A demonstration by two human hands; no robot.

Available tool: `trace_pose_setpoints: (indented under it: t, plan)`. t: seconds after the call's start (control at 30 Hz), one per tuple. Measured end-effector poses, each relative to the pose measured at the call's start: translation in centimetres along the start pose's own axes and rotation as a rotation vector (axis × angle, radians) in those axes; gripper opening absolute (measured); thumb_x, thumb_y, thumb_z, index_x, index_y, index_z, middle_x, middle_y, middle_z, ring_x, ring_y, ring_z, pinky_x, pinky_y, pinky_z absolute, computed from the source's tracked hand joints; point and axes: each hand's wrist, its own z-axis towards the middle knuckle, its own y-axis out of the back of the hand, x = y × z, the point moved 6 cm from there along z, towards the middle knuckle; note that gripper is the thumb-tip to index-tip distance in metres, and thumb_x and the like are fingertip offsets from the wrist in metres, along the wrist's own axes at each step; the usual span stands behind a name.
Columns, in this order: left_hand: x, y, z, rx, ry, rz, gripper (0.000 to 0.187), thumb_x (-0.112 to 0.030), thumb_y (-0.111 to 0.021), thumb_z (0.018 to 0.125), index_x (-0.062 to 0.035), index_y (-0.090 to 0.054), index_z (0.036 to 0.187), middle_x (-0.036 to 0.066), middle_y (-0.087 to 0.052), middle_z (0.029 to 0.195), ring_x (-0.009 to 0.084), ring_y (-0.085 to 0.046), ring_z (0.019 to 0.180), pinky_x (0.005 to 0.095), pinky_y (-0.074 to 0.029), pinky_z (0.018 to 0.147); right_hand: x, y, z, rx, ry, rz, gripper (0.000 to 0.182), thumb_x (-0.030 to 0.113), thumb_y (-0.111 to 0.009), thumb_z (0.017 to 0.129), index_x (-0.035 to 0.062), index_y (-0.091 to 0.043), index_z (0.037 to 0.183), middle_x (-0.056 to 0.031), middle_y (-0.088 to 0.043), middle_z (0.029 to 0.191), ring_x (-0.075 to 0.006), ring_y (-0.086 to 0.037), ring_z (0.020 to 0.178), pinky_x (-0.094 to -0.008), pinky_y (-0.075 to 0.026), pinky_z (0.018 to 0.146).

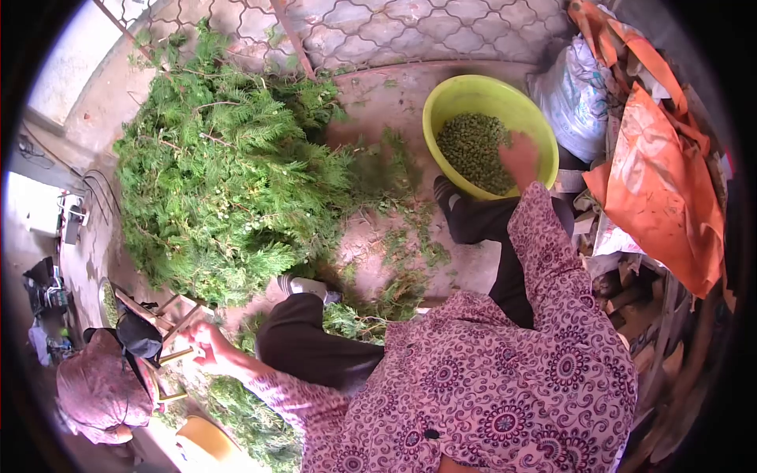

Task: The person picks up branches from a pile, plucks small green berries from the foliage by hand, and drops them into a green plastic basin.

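Observation:
My right hand (520,160) reaches into a yellow-green basin (439,93) at the upper right, over small green cones or berries (473,150) that cover its bottom. Its fingers point down and are partly blurred, so their grip cannot be made out. My left hand (206,345) is out at the lower left, beside a wooden frame, with its fingers bent together; anything in them is too small to name. A large heap of green conifer branches (236,181) lies at the left, in front of my legs.
A white sack (576,102) and orange cloth (662,189) stand right of the basin, above stacked wood (631,299). Wire mesh (426,31) runs along the back. A person in a patterned cap (102,386) is at the lower left, near a yellow container (209,441).

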Motion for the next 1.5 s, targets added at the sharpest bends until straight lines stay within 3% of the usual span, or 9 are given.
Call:
trace_pose_setpoints:
  t: [0.03, 0.1, 0.2, 0.4, 0.5, 0.57, 0.73, 1.27, 1.5]
  plan:
    - [0.8, -0.1, -1.3, 0.015, 0.101, 0.074, 0.028, -0.026, -0.052, 0.081, 0.0001, -0.055, 0.092, 0.005, -0.046, 0.065, 0.0133, -0.038, 0.053, 0.0308, -0.033, 0.057, -0.1, -0.6, -0.3, 0.003, -0.002, 0.002, 0.03, 0.014, -0.057, 0.066, -0.0001, -0.058, 0.092, -0.0205, -0.058, 0.089, -0.0352, -0.053, 0.087, -0.0441, -0.041, 0.078]
    - [2.1, 0.3, -2.5, -0.026, 0.228, 0.272, 0.027, -0.026, -0.05, 0.083, -0.0003, -0.055, 0.09, 0.003, -0.045, 0.062, 0.0124, -0.038, 0.053, 0.0307, -0.032, 0.056, -0.4, -4.0, -2.0, 0.315, -0.06, 0.147, 0.037, 0.021, -0.061, 0.068, 0.0027, -0.057, 0.099, -0.0188, -0.055, 0.101, -0.0324, -0.052, 0.095, -0.0395, -0.041, 0.082]
    - [7.4, 0.8, -2.6, 0.26, 0.556, 0.608, 0.012, -0.015, -0.052, 0.083, -0.0028, -0.054, 0.083, 0.002, -0.049, 0.063, 0.0101, -0.038, 0.051, 0.0266, -0.032, 0.054, 3.9, -5.3, -4.7, 0.155, 0.181, 0.424, 0.029, 0.015, -0.056, 0.067, -0.0016, -0.058, 0.09, -0.0205, -0.057, 0.085, -0.0354, -0.052, 0.088, -0.0415, -0.043, 0.077]
    - [19.5, 2.5, -5.3, 0.286, 0.858, 0.858, 0.015, -0.017, -0.051, 0.085, -0.0037, -0.055, 0.08, 0.003, -0.051, 0.061, 0.011, -0.039, 0.05, 0.0259, -0.034, 0.053, 9.7, -11.1, -12.0, 0.49, 0.333, 0.4, 0.026, 0.015, -0.056, 0.067, -0.0017, -0.055, 0.087, -0.0207, -0.054, 0.085, -0.0356, -0.051, 0.089, -0.0423, -0.042, 0.077]
    - [21.0, 6.1, -5.0, 0.204, 0.937, 0.973, 0.017, -0.019, -0.049, 0.086, -0.0038, -0.055, 0.082, 0.005, -0.054, 0.068, 0.0134, -0.042, 0.054, 0.028, -0.036, 0.056, 9.8, -14.6, -16.0, 0.785, 0.365, 0.328, 0.034, 0.019, -0.057, 0.068, -0.0006, -0.056, 0.095, -0.0202, -0.055, 0.097, -0.0346, -0.051, 0.091, -0.0407, -0.04, 0.083]
    - [20.5, 8.5, -4.1, 0.079, 0.985, 1.018, 0.018, -0.02, -0.049, 0.086, -0.0036, -0.056, 0.084, 0.005, -0.054, 0.068, 0.0143, -0.042, 0.057, 0.0287, -0.036, 0.057, 9.1, -16.7, -17.9, 0.819, 0.344, 0.33, 0.034, 0.02, -0.057, 0.067, -0.0009, -0.057, 0.094, -0.0209, -0.055, 0.097, -0.0347, -0.052, 0.092, -0.0404, -0.041, 0.082]
    - [21.4, 7.9, -4.2, 0.115, 0.971, 1.121, 0.02, -0.02, -0.047, 0.087, -0.0011, -0.054, 0.091, 0.005, -0.052, 0.071, 0.0138, -0.039, 0.058, 0.0288, -0.034, 0.059, 6.8, -19.8, -21.4, 1.138, 0.174, 0.205, 0.035, 0.021, -0.059, 0.064, -0.0016, -0.059, 0.091, -0.0227, -0.057, 0.095, -0.0347, -0.054, 0.091, -0.0394, -0.043, 0.081]
    - [22.9, 6.5, -6.8, 0.23, 0.891, 1.292, 0.024, -0.023, -0.051, 0.086, -0.0002, -0.057, 0.086, 0.007, -0.053, 0.064, 0.0138, -0.044, 0.052, 0.0263, -0.037, 0.051, 6.5, -24.4, -22.0, 1.131, -0.081, 0.177, 0.042, 0.024, -0.064, 0.067, -0.0005, -0.055, 0.1, -0.0224, -0.057, 0.095, -0.0341, -0.054, 0.092, -0.0401, -0.042, 0.08]
    - [22.7, 7.0, -7.2, 0.202, 0.843, 1.386, 0.024, -0.022, -0.051, 0.086, 0.0016, -0.052, 0.084, 0.008, -0.051, 0.063, 0.0139, -0.043, 0.05, 0.0276, -0.035, 0.048, 9.0, -29.2, -20.3, 0.939, -0.1, 0.27, 0.039, 0.021, -0.061, 0.068, 0.0035, -0.054, 0.103, -0.0212, -0.056, 0.096, -0.0351, -0.053, 0.092, -0.0422, -0.043, 0.078]
